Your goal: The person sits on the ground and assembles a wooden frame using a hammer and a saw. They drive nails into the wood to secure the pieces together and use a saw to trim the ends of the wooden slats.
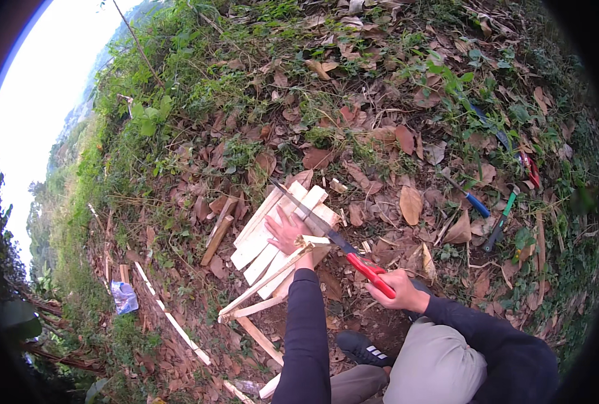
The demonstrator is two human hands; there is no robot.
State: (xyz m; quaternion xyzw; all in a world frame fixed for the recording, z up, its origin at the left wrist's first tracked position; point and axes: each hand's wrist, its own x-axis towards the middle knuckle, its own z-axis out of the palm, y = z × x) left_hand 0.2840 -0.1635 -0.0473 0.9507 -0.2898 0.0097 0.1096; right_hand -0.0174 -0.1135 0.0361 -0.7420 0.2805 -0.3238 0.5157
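Note:
A panel of pale wooden slats (249,250) lies slanted on a rough frame of sticks (255,306). My left hand (285,232) rests flat on the slats with its fingers spread, pressing near their middle. In my right hand (397,291) is the red handle of a handsaw (343,244), gripped with fingers wrapped round. The saw's long dark blade crosses the upper part of the slats, just beyond my left hand. Whether its teeth are in the wood cannot be made out.
Leaf-littered ground (380,175) surrounds the work. To the right lie another red-handled saw (531,168), a blue-handled tool (477,205) and a green-and-dark tool (501,221). Short wood blocks (218,236), a long pale strip (171,316) and a plastic bag (124,297) lie left. My shoe (363,348) is below.

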